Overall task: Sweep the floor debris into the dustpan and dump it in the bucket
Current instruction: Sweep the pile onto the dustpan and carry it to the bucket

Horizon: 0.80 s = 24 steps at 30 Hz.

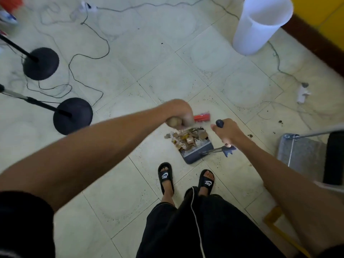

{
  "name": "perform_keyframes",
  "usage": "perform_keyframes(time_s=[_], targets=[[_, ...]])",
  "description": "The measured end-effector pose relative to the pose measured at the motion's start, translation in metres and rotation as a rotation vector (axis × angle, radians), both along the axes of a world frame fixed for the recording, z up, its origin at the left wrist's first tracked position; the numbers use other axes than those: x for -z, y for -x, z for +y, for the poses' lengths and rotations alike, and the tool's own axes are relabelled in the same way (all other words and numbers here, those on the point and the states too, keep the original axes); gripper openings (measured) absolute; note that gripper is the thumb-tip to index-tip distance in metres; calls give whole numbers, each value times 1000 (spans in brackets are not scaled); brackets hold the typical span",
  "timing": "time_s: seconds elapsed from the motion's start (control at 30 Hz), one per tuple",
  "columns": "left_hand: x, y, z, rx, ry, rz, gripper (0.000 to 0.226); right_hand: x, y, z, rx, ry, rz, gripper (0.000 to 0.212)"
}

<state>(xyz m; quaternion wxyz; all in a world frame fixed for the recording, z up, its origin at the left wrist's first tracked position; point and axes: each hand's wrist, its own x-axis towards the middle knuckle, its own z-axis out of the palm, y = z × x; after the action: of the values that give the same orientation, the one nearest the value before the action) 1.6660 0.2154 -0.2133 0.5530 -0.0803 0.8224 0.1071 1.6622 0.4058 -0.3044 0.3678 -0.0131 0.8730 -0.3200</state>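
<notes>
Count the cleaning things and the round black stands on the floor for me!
Broom: 1
Dustpan: 1
White bucket: 1
Flat mop: 1
Round black stand bases: 2
Total: 6

From my feed the light is soft and even, daylight-like, leaving the pale tiled floor (167,71) bright with only faint shadows. The white bucket (260,25) is nearly washed out, its edges smeared. I see motion blur on the left hand (181,114), nearer me than the bucket. Tile lines bow toward the frame edges, and corners go soft.
</notes>
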Motion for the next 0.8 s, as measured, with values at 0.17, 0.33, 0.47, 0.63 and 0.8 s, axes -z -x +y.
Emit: perform_keyframes(time_s=[0.17,0.33,0.47,0.63,0.8], targets=[[20,25,4,216,70,61,72,6,-20,24,173,7,-50,51],[72,26,18,97,-20,264,109,14,-34,39,227,-40,-34,40],[94,22,40,214,-5,340,112,14,-37,47,305,-90,30,53],[97,-26,61,341,104,113,90,13,-34,46,404,-97,118,53],[69,-48,75,549,75,-167,72,13,-19,33,376,-80,92,50]])
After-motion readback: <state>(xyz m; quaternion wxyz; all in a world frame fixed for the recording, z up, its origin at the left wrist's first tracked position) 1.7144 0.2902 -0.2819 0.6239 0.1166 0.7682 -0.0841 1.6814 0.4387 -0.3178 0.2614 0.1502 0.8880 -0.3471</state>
